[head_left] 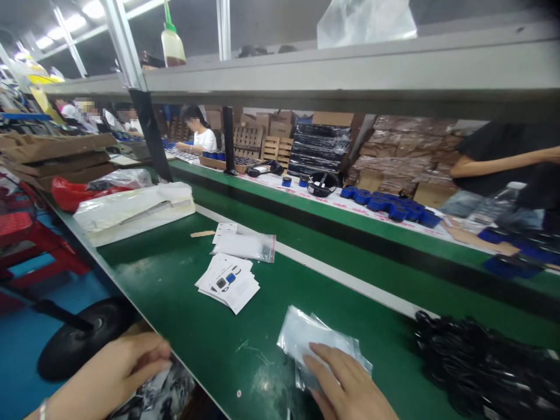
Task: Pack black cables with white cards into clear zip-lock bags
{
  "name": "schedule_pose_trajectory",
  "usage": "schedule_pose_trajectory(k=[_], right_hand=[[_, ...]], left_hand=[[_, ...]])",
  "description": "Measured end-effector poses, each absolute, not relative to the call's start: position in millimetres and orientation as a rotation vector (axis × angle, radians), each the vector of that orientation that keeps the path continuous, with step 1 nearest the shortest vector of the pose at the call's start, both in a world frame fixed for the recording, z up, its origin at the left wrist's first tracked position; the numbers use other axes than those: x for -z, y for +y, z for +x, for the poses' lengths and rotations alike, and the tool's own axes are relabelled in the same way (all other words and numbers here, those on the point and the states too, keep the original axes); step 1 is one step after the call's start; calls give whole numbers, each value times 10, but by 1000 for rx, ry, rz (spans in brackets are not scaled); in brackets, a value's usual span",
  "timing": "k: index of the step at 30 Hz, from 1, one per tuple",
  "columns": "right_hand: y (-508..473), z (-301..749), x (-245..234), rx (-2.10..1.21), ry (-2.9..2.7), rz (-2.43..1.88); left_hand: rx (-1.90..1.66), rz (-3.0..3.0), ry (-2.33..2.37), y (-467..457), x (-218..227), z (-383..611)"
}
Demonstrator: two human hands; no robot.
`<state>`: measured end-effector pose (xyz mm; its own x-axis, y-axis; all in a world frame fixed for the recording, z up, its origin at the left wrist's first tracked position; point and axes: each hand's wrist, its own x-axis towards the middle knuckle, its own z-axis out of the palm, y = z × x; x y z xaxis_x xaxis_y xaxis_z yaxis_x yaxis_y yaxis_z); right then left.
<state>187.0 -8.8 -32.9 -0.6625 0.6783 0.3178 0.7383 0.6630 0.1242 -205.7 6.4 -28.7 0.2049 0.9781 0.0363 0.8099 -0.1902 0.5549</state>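
Note:
My right hand lies flat, fingers stretched, on a stack of clear plastic bags near the front of the green workbench. My left hand is below the bench's front edge, fingers curled around a clear bag with dark contents. A pile of printed leaflets lies further back on the bench, with a clear zip bag and a wooden stick behind it.
A heap of black cables fills the bench's right end. White wrapped packages and a red tray sit at the left. Blue round parts line the far bench, where a person's arm and other seated workers are.

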Motion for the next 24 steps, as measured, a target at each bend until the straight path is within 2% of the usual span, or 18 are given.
schedule_pose_trajectory(k=[1, 3, 5, 11, 24], right_hand=[[-24, 1725, 221, 210, -2604, -1170], [165, 1383, 22, -133, -2543, -1266], [423, 1037, -100, -342, -2415, -1370], [1037, 449, -47, -270, -2333, -1545], [954, 243, -78, -186, -2287, -1659]], left_hand=[[-515, 2127, 1636, 164, 206, -1931], [-739, 2219, 1647, 374, 127, -1680], [-842, 2234, 1677, 572, 159, -1493], [-993, 2189, 1704, 880, 431, -1374], [-1026, 2087, 1707, 889, 610, -1344]])
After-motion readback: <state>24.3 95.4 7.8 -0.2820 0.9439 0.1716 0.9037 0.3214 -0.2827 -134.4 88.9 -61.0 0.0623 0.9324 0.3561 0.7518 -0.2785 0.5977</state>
